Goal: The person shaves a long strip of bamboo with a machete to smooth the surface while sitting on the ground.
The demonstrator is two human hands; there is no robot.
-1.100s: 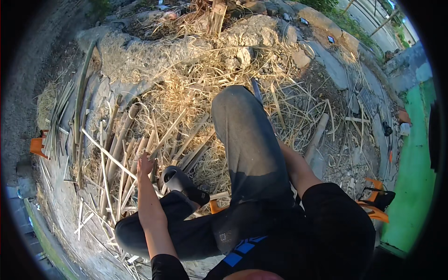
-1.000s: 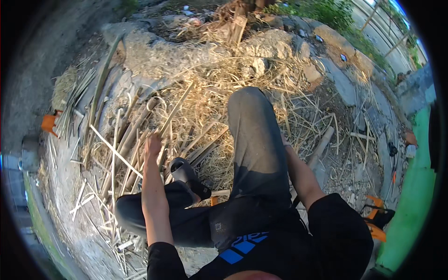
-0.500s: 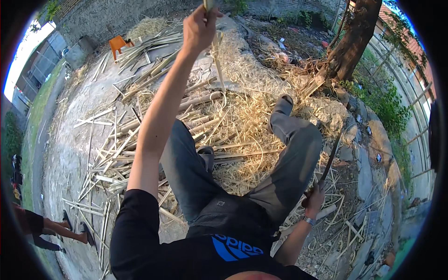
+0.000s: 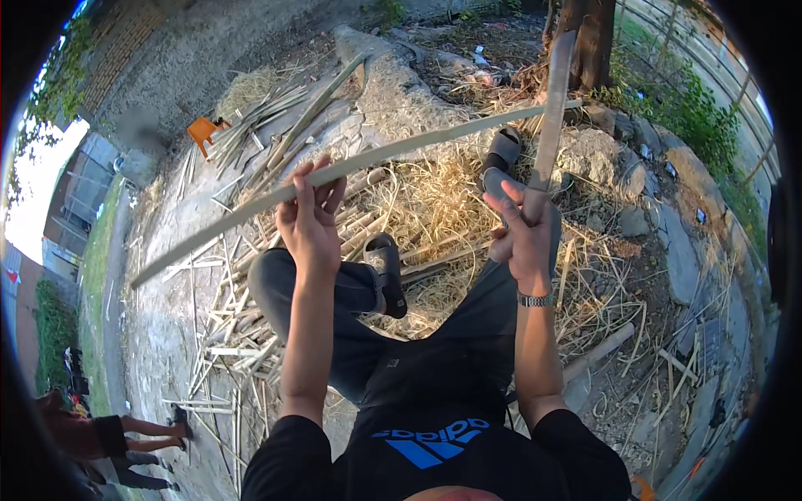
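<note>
A long, flat bamboo strip (image 4: 401, 147) slants across in front of me, its right end higher and farther off. My left hand (image 4: 311, 219) pinches it left of its middle, between thumb and fingers. My right hand (image 4: 525, 230) is closed around the handle of a long-bladed machete (image 4: 553, 108), with the index finger and thumb partly off the grip. The blade points up and away, and it crosses the strip near the strip's right end. Whether blade and strip touch I cannot tell. Most of the handle is hidden in my palm.
Pale shavings (image 4: 434, 204) cover the ground between my sandalled feet. Split bamboo pieces (image 4: 242, 326) lie heaped to my left. An orange chair (image 4: 203, 132) stands farther back, a tree trunk (image 4: 582, 46) at the far right. Another person's legs (image 4: 150, 434) show at lower left.
My left hand has come down and nearer, bringing the strip from upright to a slant across. My right hand has risen from beside my thigh, lifting the machete. My left foot has shifted.
</note>
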